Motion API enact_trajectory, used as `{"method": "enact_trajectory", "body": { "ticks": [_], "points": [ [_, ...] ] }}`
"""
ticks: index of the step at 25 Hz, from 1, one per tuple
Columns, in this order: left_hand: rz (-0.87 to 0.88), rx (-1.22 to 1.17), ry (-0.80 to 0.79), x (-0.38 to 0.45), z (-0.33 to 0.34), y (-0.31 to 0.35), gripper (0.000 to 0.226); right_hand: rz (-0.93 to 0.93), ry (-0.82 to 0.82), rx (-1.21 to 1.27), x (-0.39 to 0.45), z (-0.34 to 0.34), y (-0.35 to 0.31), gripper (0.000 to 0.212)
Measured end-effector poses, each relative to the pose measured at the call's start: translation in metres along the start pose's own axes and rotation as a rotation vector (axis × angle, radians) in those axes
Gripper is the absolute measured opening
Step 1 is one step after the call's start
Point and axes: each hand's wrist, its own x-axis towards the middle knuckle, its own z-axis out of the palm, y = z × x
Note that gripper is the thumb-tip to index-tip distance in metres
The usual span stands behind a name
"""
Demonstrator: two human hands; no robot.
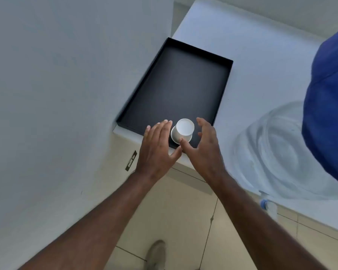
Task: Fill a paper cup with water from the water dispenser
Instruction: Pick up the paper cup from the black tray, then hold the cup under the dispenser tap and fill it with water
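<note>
A white paper cup (183,131) stands upside down at the near edge of a black tray (176,86) on a white counter. My left hand (157,147) is just left of the cup, fingers spread, its fingertips close to the cup's side. My right hand (205,147) is to the right of the cup, fingers apart and curved, with the thumb touching the cup's lower rim. Neither hand is closed around the cup. The clear water bottle (281,149) of the dispenser lies at the right, with a blue tap (264,204) below it.
A grey wall (57,94) rises right beside the tray's left side. The white counter (252,45) stretches back and right. A large blue shape (332,106) covers the right edge of the view. Beige floor tiles and a shoe (156,254) lie below.
</note>
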Motion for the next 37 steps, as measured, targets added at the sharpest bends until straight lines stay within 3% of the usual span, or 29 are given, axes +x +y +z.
{"method": "enact_trajectory", "body": {
  "ticks": [6, 10, 13, 15, 17, 22, 26, 29, 33, 37],
  "points": [
    [0.031, -0.047, 0.029, 0.017, 0.020, -0.008, 0.058, -0.033, -0.035, -0.088, 0.025, 0.008, 0.013, 0.064],
    [0.008, -0.145, 0.054, 0.014, 0.018, -0.004, 0.060, -0.036, 0.056, 0.019, 0.017, -0.004, 0.012, 0.054],
    [-0.178, -0.525, 0.076, 0.009, 0.009, 0.012, 0.059, 0.075, 0.120, 0.272, -0.007, -0.019, 0.013, 0.053],
    [-0.327, -0.818, 0.033, 0.007, 0.001, 0.022, 0.044, 0.146, 0.131, 0.480, -0.030, -0.023, 0.017, 0.052],
    [-0.344, -0.945, -0.058, 0.002, -0.006, 0.030, 0.025, 0.184, 0.133, 0.625, -0.054, -0.025, 0.023, 0.050],
    [-0.121, -0.845, -0.207, -0.025, -0.014, 0.046, 0.005, 0.275, 0.111, 0.675, -0.104, -0.039, 0.041, 0.056],
    [0.215, -0.521, -0.338, -0.054, -0.016, 0.063, 0.010, 0.276, 0.062, 0.478, -0.138, -0.063, 0.051, 0.068],
    [0.380, -0.363, -0.436, -0.072, -0.014, 0.081, 0.014, 0.258, 0.064, 0.397, -0.162, -0.081, 0.060, 0.064],
    [0.418, -0.351, -0.518, -0.091, -0.003, 0.102, 0.020, 0.331, 0.116, 0.472, -0.197, -0.092, 0.076, 0.057],
    [0.344, -0.395, -0.429, -0.102, 0.014, 0.123, 0.035, 0.460, 0.191, 0.551, -0.234, -0.091, 0.101, 0.062]
  ]
}}
